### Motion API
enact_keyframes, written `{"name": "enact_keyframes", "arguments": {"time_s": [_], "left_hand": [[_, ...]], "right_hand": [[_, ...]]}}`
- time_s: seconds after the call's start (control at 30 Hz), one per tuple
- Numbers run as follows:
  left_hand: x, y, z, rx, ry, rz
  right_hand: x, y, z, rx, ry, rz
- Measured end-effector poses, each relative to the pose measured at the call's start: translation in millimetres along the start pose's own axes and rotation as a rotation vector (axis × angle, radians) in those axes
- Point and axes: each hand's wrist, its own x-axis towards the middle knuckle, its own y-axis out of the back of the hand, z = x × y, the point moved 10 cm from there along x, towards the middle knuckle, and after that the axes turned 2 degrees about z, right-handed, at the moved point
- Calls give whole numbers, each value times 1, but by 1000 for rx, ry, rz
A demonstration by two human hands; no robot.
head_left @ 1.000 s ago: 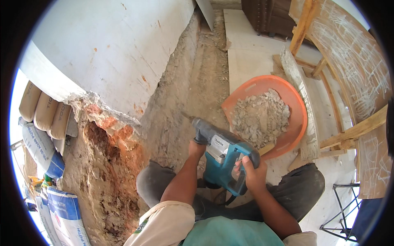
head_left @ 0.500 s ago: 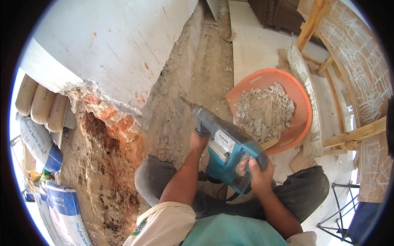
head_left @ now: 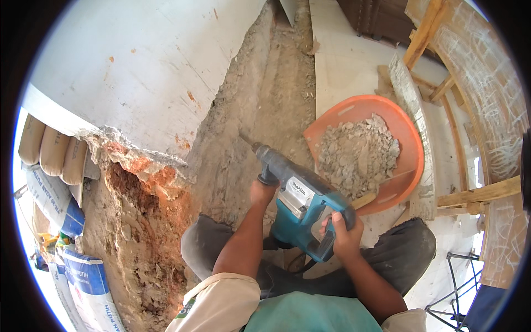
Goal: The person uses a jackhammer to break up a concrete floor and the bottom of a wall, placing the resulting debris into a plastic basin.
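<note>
Both my hands hold a teal and black rotary hammer drill, which points forward and to the left. My left hand is closed around the side handle near its front. My right hand grips the rear handle, the thumb lying along its top. The thin chisel bit reaches down to the rough, dusty strip of broken concrete beside the white wall; whether the tip touches it I cannot tell. Right of the drill, an orange plastic tub lies tipped, with grey rubble inside.
The white wall has a broken lower edge with exposed red brick. Sacks are stacked at the left. A wooden frame and a long plank stand beyond the tub. A short wooden handle sticks out by the tub.
The view has shifted slightly. The drill, still in both hands, sits a little further left in the picture; my grip looks the same.
</note>
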Motion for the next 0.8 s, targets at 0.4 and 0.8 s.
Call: {"name": "enact_keyframes", "arguments": {"time_s": [0.4,0.8], "left_hand": [[1,-7,-9,-295,4,-36],[19,-13,-13,-273,18,-77]], "right_hand": [[-8,-12,-3,-48,27,-32],[0,-27,-7,-7,35,0]]}}
